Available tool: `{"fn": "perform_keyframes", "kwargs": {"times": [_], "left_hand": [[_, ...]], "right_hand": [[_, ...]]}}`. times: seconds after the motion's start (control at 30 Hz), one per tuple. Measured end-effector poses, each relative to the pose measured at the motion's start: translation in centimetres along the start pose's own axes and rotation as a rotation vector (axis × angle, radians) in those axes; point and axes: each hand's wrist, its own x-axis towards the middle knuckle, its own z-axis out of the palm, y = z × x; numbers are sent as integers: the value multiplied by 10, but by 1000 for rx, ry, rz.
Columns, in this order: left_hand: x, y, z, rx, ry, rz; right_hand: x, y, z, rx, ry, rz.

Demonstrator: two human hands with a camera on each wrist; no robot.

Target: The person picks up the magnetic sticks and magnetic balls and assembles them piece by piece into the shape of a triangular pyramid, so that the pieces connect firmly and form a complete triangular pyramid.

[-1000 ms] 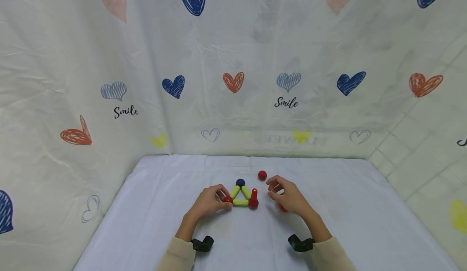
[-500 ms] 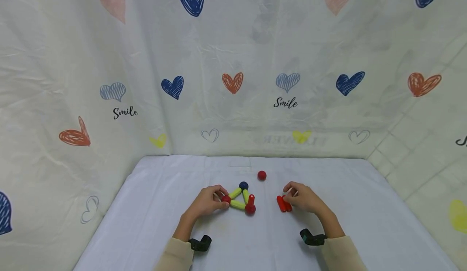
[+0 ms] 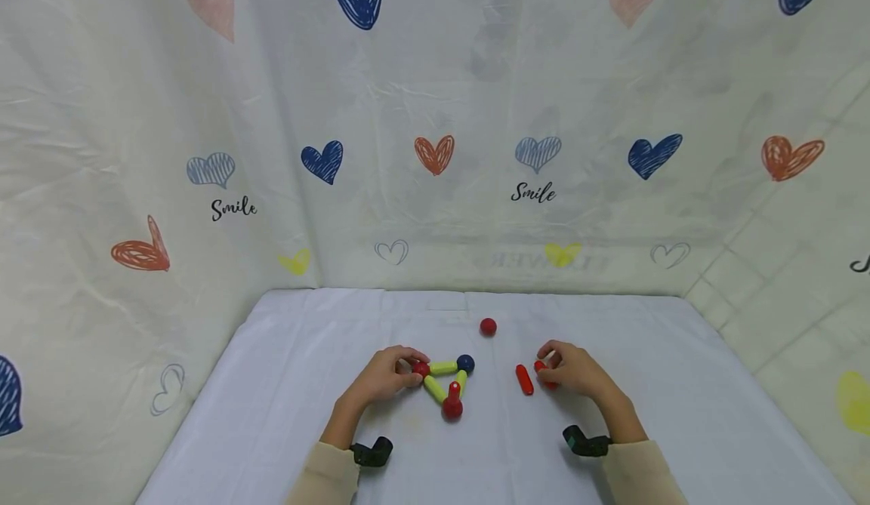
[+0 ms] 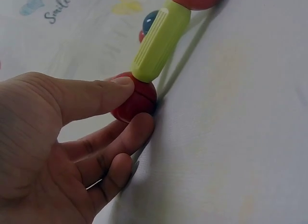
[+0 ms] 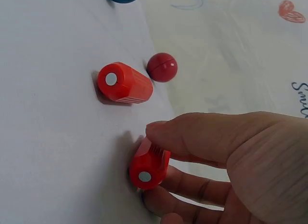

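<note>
My left hand (image 3: 389,375) pinches a red ball (image 4: 137,106) at the left corner of a flat triangle. Yellow-green magnetic rods (image 4: 161,43) form its sides. A blue ball (image 3: 465,363) makes the far right corner, and another red ball (image 3: 451,409) the near one, with a red rod (image 3: 455,389) standing up from it. To the right, my right hand (image 3: 576,371) pinches a red magnetic rod (image 5: 147,164) between thumb and fingers, low at the table. A second red rod (image 5: 125,84), a pale round disc at its end, lies just left of it.
A loose red ball (image 3: 488,327) lies farther back on the white-covered table (image 3: 381,452). Behind the table hangs a pale curtain (image 3: 476,218) printed with hearts, which also runs along both sides.
The triangle has turned clockwise about the left-hand ball; its blue ball swung right, its near red ball toward me. My right hand moved right, took one red rod and drew it from the other.
</note>
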Motion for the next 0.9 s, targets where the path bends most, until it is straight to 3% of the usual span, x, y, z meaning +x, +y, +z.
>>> {"fn": "perform_keyframes", "kwargs": {"times": [0.23, 0.47, 0.63, 0.9], "left_hand": [[-2, 1, 0, -1, -19, 4], [-2, -1, 0, 19, -26, 17], [-1, 0, 1, 19, -30, 40], [-1, 0, 4, 23, -24, 59]], "right_hand": [[0, -6, 1, 7, 7, -16], [-2, -28, 7, 138, 78, -149], [-4, -51, 23, 228, 58, -228], [-7, -70, 47, 255, 1, -367]]}}
